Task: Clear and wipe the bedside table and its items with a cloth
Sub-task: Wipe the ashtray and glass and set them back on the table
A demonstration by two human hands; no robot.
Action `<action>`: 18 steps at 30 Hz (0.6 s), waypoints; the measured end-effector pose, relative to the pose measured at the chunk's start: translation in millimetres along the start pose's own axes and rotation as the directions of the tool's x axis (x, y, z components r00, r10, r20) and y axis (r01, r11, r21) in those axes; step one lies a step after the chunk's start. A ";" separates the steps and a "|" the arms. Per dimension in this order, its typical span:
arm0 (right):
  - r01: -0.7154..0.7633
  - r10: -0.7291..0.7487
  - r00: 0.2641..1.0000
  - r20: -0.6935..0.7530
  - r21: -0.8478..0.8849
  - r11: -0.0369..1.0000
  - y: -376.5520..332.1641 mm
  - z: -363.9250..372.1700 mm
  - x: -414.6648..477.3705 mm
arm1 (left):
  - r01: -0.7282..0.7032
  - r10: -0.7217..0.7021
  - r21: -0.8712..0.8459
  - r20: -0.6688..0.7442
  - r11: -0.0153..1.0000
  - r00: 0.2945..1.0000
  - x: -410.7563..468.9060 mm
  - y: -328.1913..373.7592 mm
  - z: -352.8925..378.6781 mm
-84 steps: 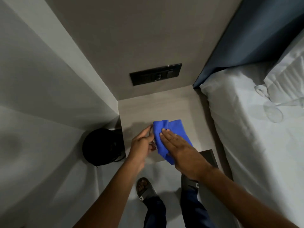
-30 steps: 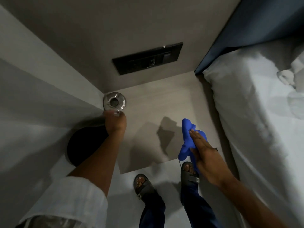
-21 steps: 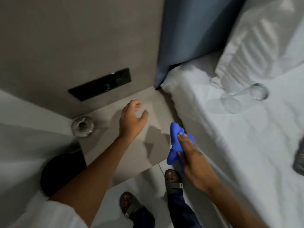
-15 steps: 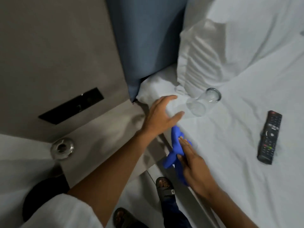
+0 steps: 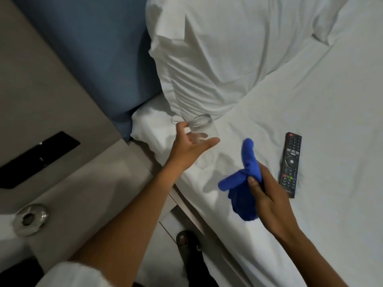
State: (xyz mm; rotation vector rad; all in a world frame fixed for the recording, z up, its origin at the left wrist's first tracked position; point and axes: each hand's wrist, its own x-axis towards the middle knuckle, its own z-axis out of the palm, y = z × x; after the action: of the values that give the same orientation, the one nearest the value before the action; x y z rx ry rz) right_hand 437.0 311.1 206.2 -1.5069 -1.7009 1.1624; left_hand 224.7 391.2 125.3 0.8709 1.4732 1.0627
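A clear drinking glass (image 5: pixel 199 125) lies on its side on the white bed sheet, at the foot of the pillow. My left hand (image 5: pixel 189 148) reaches over the bed edge, with its thumb and fingers around the glass. My right hand (image 5: pixel 267 195) hovers over the sheet and grips a bunched blue cloth (image 5: pixel 241 183). The wood-grain bedside table (image 5: pixel 93 183) is at the lower left, under my left forearm. A round glass ashtray (image 5: pixel 31 219) stands at its left edge. A black remote control (image 5: pixel 290 164) lies on the sheet, just right of the cloth.
A white pillow (image 5: pixel 207 59) leans against the blue headboard (image 5: pixel 93 48). A black switch panel (image 5: pixel 37 156) is set in the wall above the table. My sandalled foot (image 5: pixel 188 243) stands on the floor between table and bed.
My left hand set the ashtray at the table's left edge, then reached right across the table to the glass on the bed. My right hand carried the cloth over the sheet. The view swung right.
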 end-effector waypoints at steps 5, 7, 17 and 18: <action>-0.022 0.015 0.984 0.176 0.035 0.999 -23.4 57.0 12.4 | 0.062 -0.054 -0.377 0.033 0.924 0.998 -74.4 -0.9 -33.9; 0.025 -0.030 0.966 0.256 0.023 0.999 -38.9 85.7 11.2 | 0.114 -0.112 -0.445 0.031 0.888 0.993 -96.4 -4.1 -50.3; 0.179 -0.136 0.882 0.451 -0.055 0.982 -85.3 182.8 -4.4 | 0.138 -0.276 -0.655 -0.111 0.743 0.955 -160.7 -31.2 -124.7; 0.211 -0.155 0.868 0.471 -0.068 0.975 -81.8 186.0 -15.0 | 0.135 -0.284 -0.678 -0.113 0.722 0.952 -164.8 -31.4 -126.9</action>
State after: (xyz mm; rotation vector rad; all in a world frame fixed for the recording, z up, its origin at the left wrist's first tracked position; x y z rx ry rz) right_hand 241.1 255.6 196.3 -1.1515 -2.2108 1.4191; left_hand 127.0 207.3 154.9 0.0698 1.1773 1.4054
